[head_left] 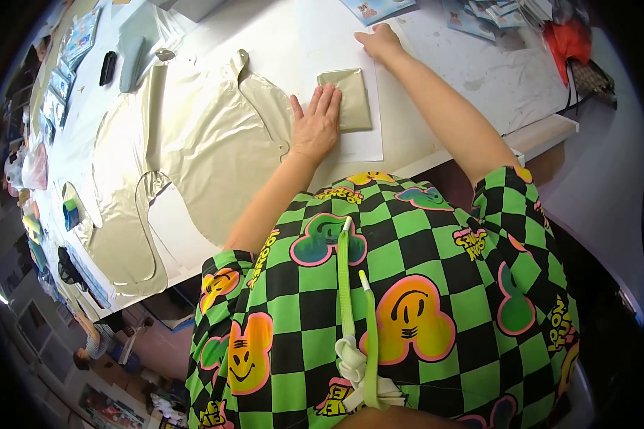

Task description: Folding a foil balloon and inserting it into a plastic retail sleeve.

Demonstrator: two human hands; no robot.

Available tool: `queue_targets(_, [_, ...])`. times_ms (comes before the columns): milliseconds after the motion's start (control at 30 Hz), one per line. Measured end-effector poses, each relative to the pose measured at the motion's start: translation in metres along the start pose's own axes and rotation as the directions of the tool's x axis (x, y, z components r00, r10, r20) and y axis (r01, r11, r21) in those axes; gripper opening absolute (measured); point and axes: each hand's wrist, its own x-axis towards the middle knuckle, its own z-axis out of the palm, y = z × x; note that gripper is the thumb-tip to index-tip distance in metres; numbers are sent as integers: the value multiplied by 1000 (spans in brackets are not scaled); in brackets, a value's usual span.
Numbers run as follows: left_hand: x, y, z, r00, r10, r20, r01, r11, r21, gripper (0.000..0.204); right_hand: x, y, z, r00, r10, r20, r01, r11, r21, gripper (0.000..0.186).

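Shirt [408, 247]: nearest the camera, short-sleeved, in green and black checks with smiling cartoon heads, filling the lower middle.
Cords [343, 279]: two pale green ones with white tips, hanging down the front of the shirt.
Left hand [318, 127]: palm down, fingers stretched out and close together, the thumb spread away from them; the fingertips rest flat on the left part of the folded packet, pressing on it without gripping.
Right hand [381, 43]: reaches to the far part of the desk [511, 107], beyond the folded packet and well apart from it, fingers partly bent and pointing left; whether they pinch anything, I cannot tell.
Folded packet [356, 104]: beige, shiny, roughly square, lying just right of the left hand and on top of the paper.
Paper [368, 148]: white, flat on the desk, showing below and to the right of the folded packet.
Beige sheet [207, 143]: large, thin and creased, with curved edges, spread over the desk left of the left hand.
Far edge: blue picture packs [379, 8] lie just beyond the right hand.
Far left: a grey-blue pouch [132, 64] beside a small black item [108, 68].
Far right: a red bag [567, 44] near the desk's corner.
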Motion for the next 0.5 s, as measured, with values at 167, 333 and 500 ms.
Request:
queue_targets(167, [-3,-1,-1,1000,-3,18,4,1000,-10,49,27,-4,-6,997,67,44,-56,976,-212,53])
queue_targets(333, [-9,-4,-3,999,-24,31,25,999,-38,49,29,0,11,968,68,243,-43,994,-104,49])
queue_targets(500, [-11,-4,-10,999,-19,44,21,998,-54,50,12,-9,39,942,-314,-119,218,841,-496,54])
